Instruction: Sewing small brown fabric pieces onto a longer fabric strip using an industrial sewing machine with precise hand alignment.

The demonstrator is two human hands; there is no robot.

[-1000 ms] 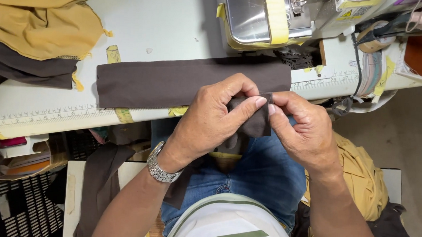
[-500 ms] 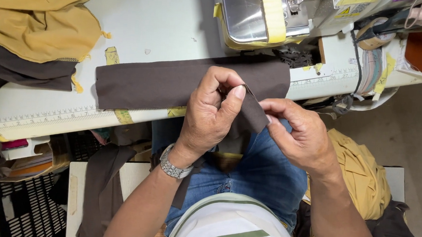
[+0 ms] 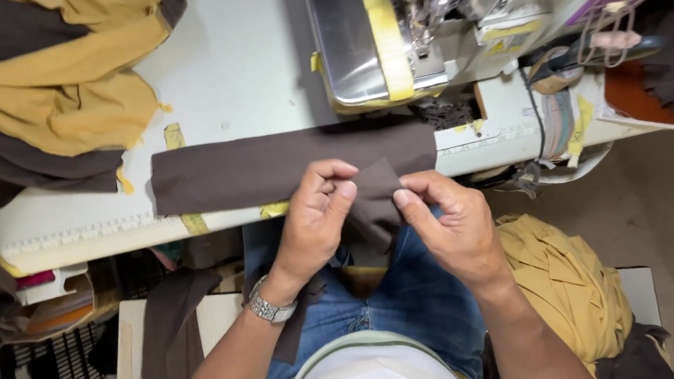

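Observation:
A small dark brown fabric piece [image 3: 376, 199] is pinched between both hands just off the table's near edge, over my lap. My left hand [image 3: 316, 215], with a metal watch on the wrist, grips its left side. My right hand [image 3: 458, 223] holds its right edge between thumb and forefinger. Behind the hands, a long brown fabric strip [image 3: 277, 167] lies flat on the white sewing table [image 3: 236, 61], running from the left to under the sewing machine [image 3: 383, 38].
Mustard and brown garments [image 3: 58, 83] are piled at the table's left. A mustard heap [image 3: 570, 286] sits on the floor to my right. More brown strips [image 3: 168, 327] hang below the table. A ruler strip [image 3: 96, 234] runs along the table's front edge.
The hands have drawn back from the table edge toward my lap. The small brown piece has been turned and now stands spread between the fingertips of both hands.

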